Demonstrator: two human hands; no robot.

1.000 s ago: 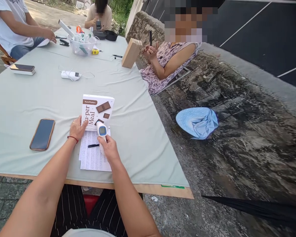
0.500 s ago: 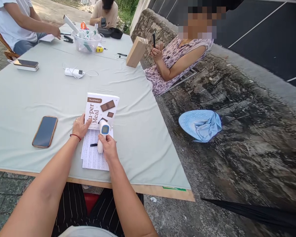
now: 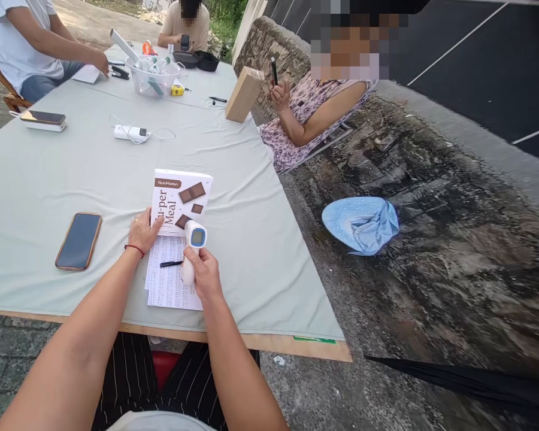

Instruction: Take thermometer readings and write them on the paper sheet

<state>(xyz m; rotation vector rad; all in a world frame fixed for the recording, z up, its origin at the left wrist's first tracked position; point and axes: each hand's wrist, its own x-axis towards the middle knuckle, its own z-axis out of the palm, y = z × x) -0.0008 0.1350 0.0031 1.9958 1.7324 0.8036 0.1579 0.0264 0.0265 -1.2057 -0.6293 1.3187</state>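
Observation:
My left hand grips the left edge of a white box printed "NutriMotion" and "Meal", with brown chocolate pieces on its face. The box is propped up, tilted towards me. In my right hand is a white infrared thermometer, its blue-rimmed screen facing me, close in front of the box's lower right corner. Under both lie printed sheets with a black pen across them; the pen's right end is hidden behind the thermometer. A smartphone in a brown case lies left of my left hand.
Farther up the cloth-covered table are a white corded device, a phone on a white block, a clear basket, a yellow tape measure and a wooden block. Three people sit around it. A blue hat lies on the right.
The thermometer has shifted slightly right across the box, uncovering more of the printed chocolate and the pen. My left hand stays on the box. The whole view has slid slightly left.

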